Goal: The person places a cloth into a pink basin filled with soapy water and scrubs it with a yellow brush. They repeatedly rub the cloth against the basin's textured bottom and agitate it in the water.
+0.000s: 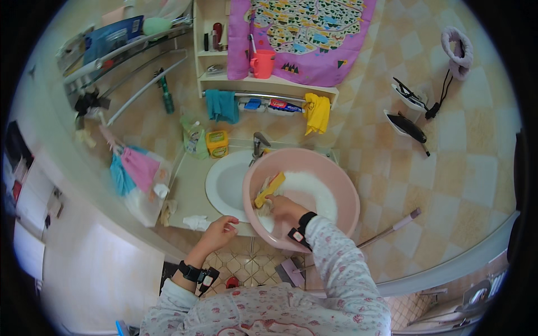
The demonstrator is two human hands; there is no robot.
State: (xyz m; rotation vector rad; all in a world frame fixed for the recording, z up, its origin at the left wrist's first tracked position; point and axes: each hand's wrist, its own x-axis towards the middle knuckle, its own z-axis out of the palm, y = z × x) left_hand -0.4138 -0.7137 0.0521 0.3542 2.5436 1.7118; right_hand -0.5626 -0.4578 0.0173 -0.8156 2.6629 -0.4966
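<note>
A large pink basin (348, 207) rests over the right part of the counter, partly over the white oval sink (216, 187). White suds (322, 193) lie inside it. My right hand (286, 208) reaches into the basin, its fingers closed on a yellow scrub brush (270, 190). Something pale, perhaps cloth, shows under the brush, partly hidden by my hand. In front of the sink, my left hand (219, 232) hovers by the counter edge, fingers loosely bent and apart, with nothing in them. Close to it, a crumpled white cloth (196, 222) lies on the counter.
Behind the sink stands a grey faucet (259, 143). A yellow tub (217, 144) and a clear greenish bottle (194, 137) sit at the back left. Above are a blue cloth (222, 106), a yellow cloth (318, 113) and a red mug (263, 64). A long-handled mop (386, 231) leans at right.
</note>
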